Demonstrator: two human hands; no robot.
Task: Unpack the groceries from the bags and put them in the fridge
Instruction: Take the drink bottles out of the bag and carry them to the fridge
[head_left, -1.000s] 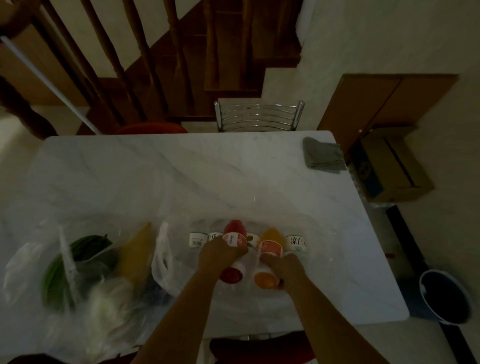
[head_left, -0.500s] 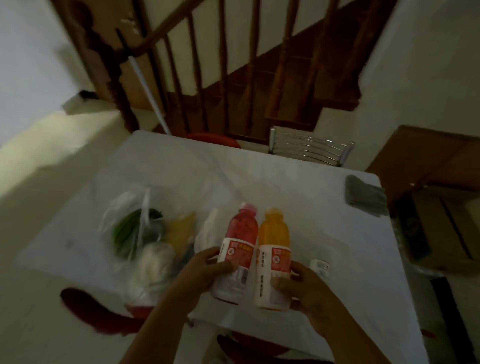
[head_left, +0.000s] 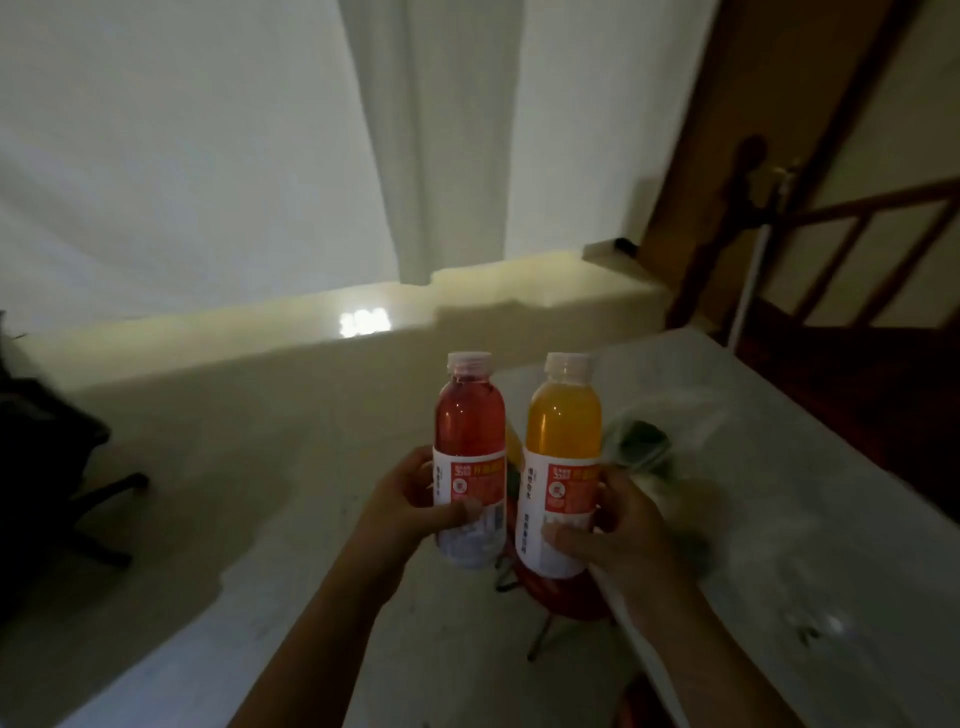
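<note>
My left hand (head_left: 410, 504) grips a red drink bottle (head_left: 470, 431) upright by its white and red label. Beside it, my right hand (head_left: 618, 525) grips an orange drink bottle (head_left: 563, 431) the same way. Both bottles are held side by side in the air, off the left edge of the white marble table (head_left: 831, 519). A clear plastic bag (head_left: 670, 436) with green vegetables lies on the table just right of the orange bottle. No fridge is in view.
A red stool (head_left: 566, 595) stands under the table's edge below the bottles. A dark office chair (head_left: 47, 467) sits at the far left on the pale floor. A white wall and a wooden stair railing (head_left: 852, 239) lie ahead and to the right.
Both hands lifted the two bottles out of the bag on the table. The view then swung left, so the table is now at the right and open floor lies ahead.
</note>
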